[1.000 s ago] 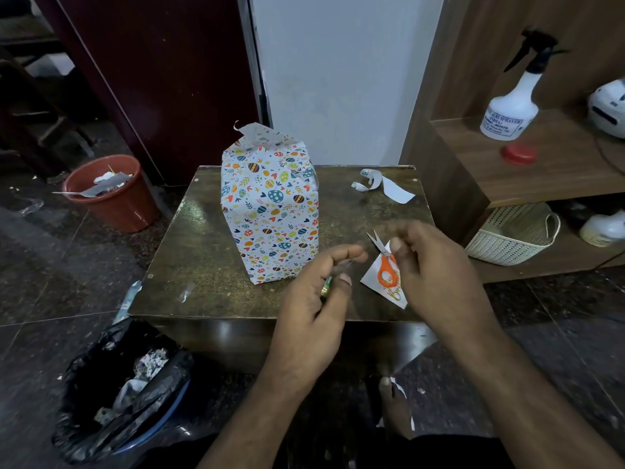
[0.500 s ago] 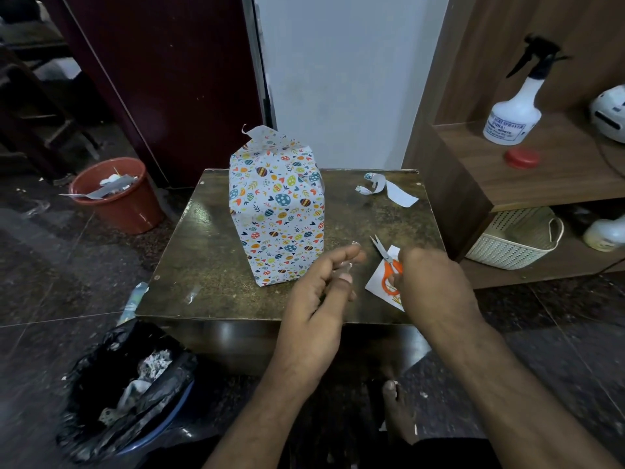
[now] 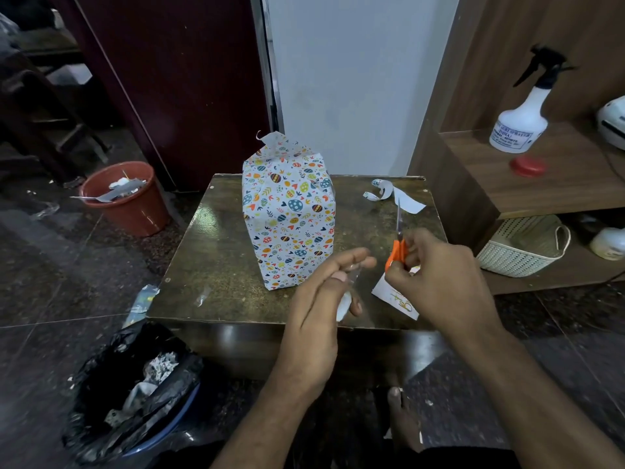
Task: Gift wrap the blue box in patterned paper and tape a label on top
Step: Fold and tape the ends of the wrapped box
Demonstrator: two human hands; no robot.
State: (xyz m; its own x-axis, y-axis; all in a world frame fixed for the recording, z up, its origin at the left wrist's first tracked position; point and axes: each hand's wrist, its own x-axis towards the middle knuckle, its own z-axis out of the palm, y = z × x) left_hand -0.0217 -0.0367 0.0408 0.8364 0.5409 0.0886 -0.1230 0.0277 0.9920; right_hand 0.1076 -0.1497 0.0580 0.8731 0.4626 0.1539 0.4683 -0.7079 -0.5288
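The box, wrapped in white paper with coloured egg and leaf prints, stands upright on the dark table; a loose paper flap sticks up at its top. In front of it my left hand pinches a strip of clear tape between thumb and fingers. My right hand grips orange-handled scissors, blades pointing up and away. Under that hand lies a white label with orange writing, partly hidden.
Curled paper scraps lie at the table's back right. A black-lined bin sits at front left on the floor, a red bucket further back. To the right are a shelf with a spray bottle and a white basket.
My right hand has lifted the scissors off the label and raised them, blades upward. My left hand still holds the tape and has shifted slightly right.
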